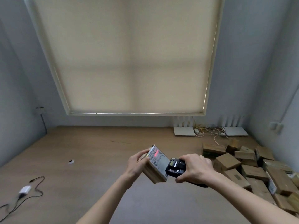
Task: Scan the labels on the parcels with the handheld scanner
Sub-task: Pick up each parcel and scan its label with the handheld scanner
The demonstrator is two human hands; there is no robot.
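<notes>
Red scanner light falls on the label [156, 157] of a parcel [154, 167] gripped in the left hand [136, 164] above the surface [97, 151]; the right hand [195, 168] clasps the handheld scanner [175, 167]; the heaped parcels [252, 168] seemingly await scanning.

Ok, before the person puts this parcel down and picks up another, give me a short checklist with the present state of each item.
1. Left hand has a firm grip on the parcel: ok.
2. Right hand holds the scanner: ok.
3. Label faces the scanner: ok.
4. Red scan light lands on the label: ok.
5. Scan registered: cannot tell, the scanner's screen is too small to read.
6. More parcels within reach in the pile at the right of the table: ok.
</notes>
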